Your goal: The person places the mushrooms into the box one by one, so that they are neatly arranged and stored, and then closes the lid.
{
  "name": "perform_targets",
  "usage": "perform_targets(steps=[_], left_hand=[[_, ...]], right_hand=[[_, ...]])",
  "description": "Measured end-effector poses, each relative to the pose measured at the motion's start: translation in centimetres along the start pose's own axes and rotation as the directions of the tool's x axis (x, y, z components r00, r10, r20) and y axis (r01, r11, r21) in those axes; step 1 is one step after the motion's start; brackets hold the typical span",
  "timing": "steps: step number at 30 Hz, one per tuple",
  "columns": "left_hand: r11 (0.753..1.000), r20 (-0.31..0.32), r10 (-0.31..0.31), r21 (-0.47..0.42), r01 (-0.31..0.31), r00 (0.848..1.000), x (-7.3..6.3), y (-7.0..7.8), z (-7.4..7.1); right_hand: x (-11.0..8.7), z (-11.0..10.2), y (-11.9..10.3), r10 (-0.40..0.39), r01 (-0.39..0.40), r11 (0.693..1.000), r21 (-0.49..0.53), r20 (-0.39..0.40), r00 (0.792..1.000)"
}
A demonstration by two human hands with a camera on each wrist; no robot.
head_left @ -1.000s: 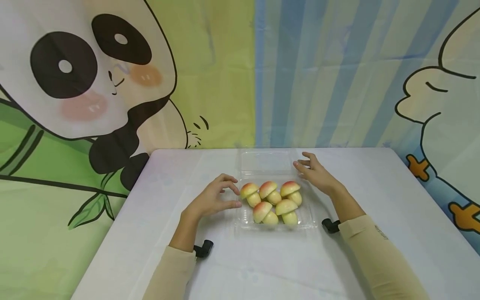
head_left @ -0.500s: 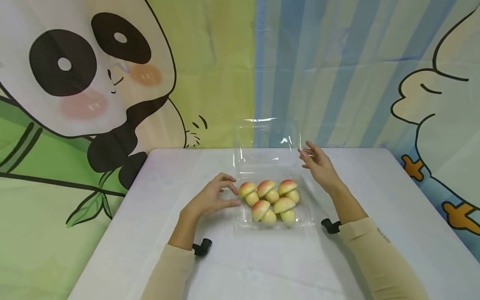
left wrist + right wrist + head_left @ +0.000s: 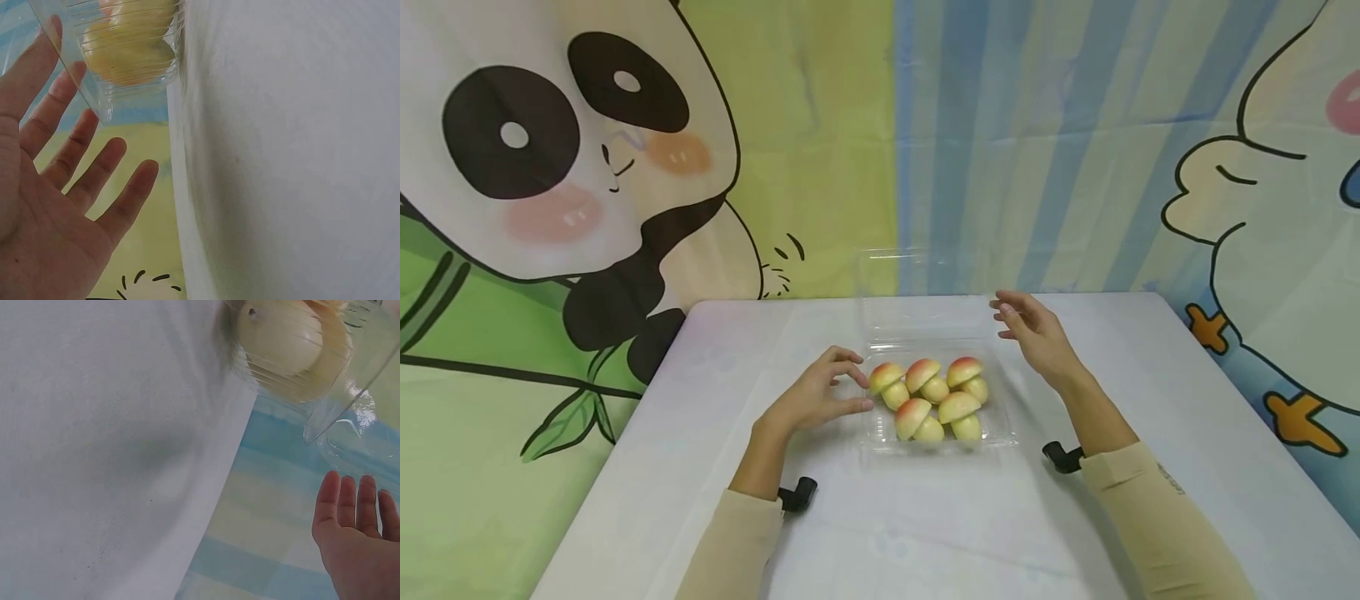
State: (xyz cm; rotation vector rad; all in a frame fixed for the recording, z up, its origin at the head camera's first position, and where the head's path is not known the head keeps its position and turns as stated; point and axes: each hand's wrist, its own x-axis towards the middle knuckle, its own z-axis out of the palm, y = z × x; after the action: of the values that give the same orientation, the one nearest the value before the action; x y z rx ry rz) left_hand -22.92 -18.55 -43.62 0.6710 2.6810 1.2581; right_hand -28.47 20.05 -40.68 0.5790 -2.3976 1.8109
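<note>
A clear plastic clamshell box (image 3: 880,432) sits on the table, its lid (image 3: 917,318) tilted up at the back. Inside are several mushroom-shaped pieces (image 3: 958,407) with red-and-yellow caps and pale yellow stems. My left hand (image 3: 820,390) is at the box's left rim, thumb and index fingertips right at the edge. In the left wrist view, that hand (image 3: 69,206) has its fingers spread, and the rim overlaps the thumb and index finger. At the lid's right edge is my right hand (image 3: 1036,337). The right wrist view shows this hand (image 3: 359,540) with extended fingers below the box corner.
The white-covered table (image 3: 880,533) ends at a printed curtain (image 3: 835,150) just behind the raised lid. Black wrist devices (image 3: 799,495) are worn on both forearms, close above the tabletop.
The lid has swung up from lying flat behind the box to a raised position, then leaned back slightly. My right hand has risen slightly with it. The left hand stays at the rim.
</note>
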Motion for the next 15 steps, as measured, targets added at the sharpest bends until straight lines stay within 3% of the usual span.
perform_targets(steps=[15], left_hand=[[1.0, 0.013, 0.003, -0.026, -0.002, 1.0, 0.0, -0.2, 0.2]], right_hand=[[-2.6, -1.0, -0.7, 0.012, -0.021, 0.995, 0.093, 0.095, 0.995]])
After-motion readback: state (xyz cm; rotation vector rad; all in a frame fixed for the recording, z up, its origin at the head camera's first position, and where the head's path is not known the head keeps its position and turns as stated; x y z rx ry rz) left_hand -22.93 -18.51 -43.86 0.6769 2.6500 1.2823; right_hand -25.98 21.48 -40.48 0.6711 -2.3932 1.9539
